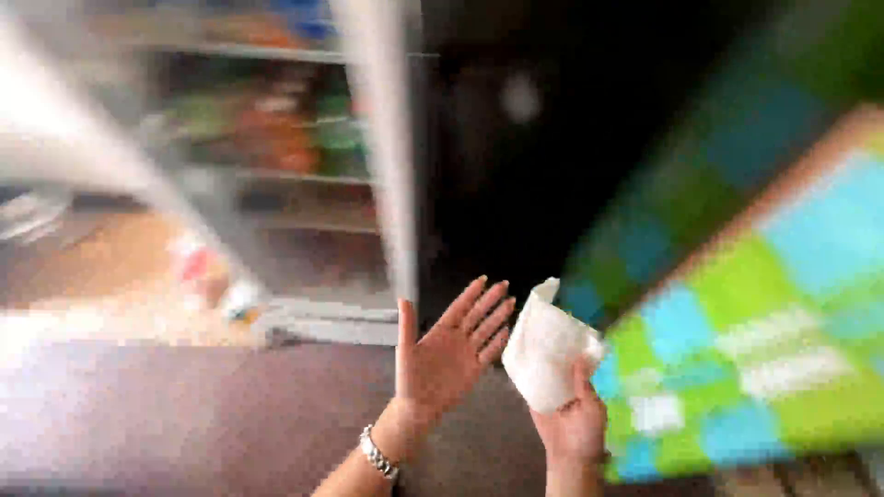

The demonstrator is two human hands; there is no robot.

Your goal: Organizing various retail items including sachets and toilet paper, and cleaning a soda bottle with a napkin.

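Blurred fridge shelves (276, 129) behind, left hand (447, 354) fingers spread wide, right hand (573, 419) gripping white cloth (548, 345), checkered blue-green panel (755, 313) beside

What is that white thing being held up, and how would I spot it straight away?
Start at the big green-and-blue chequered surface filling the right side. At its left edge, low in the picture, the right hand grips a crumpled white paper towel from below. It is the only plain white, soft thing there; the left hand beside it, with a metal bracelet, is open and empty.
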